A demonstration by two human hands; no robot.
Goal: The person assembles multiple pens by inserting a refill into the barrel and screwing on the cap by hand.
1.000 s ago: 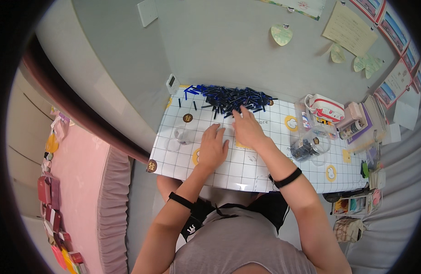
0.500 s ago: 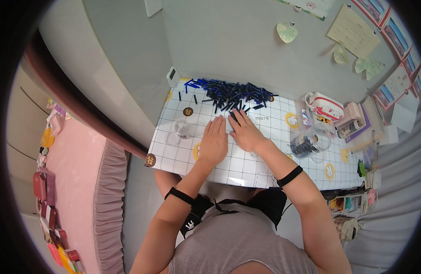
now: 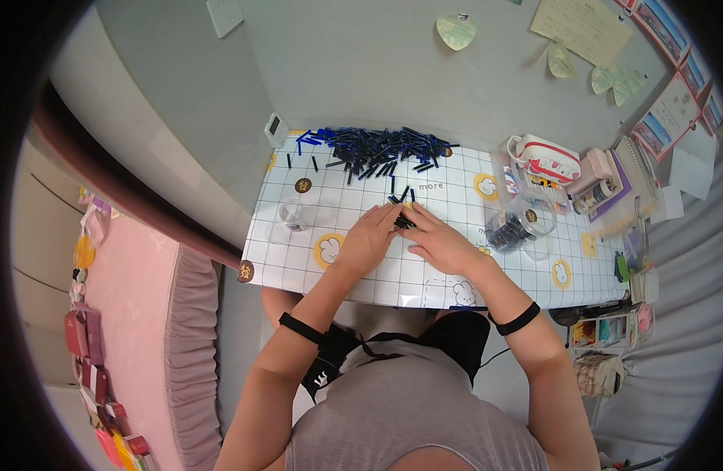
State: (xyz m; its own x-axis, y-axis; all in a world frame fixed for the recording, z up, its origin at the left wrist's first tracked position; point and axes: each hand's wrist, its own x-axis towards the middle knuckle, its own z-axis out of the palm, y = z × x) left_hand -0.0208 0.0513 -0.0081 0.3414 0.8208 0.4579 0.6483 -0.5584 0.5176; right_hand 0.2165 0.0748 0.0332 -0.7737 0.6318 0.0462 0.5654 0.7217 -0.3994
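Both hands lie low over the gridded tabletop (image 3: pixel 287 263), fingertips nearly meeting: the left hand (image 3: pixel 367 239) with its fingers straight and side by side, the right hand (image 3: pixel 444 243) flat too, its thumb set apart. Neither is curled around anything; whether the fingertips pinch any single stick, I cannot tell. The small bunch of dark sticks (image 3: pixel 404 223) sits in the narrow gap between the 2 hands — touching the fingers, about as near to the left as to the right. Its lower sticks slant crosswise between the hands, while 2 at its far end point away from the body. Beyond the fingertips, well apart, spreads the large stick pile (image 3: pixel 385 149); a clear cup (image 3: pixel 291 215) stands left of the left fingers, a clear jar (image 3: pixel 509 234) right of the right.
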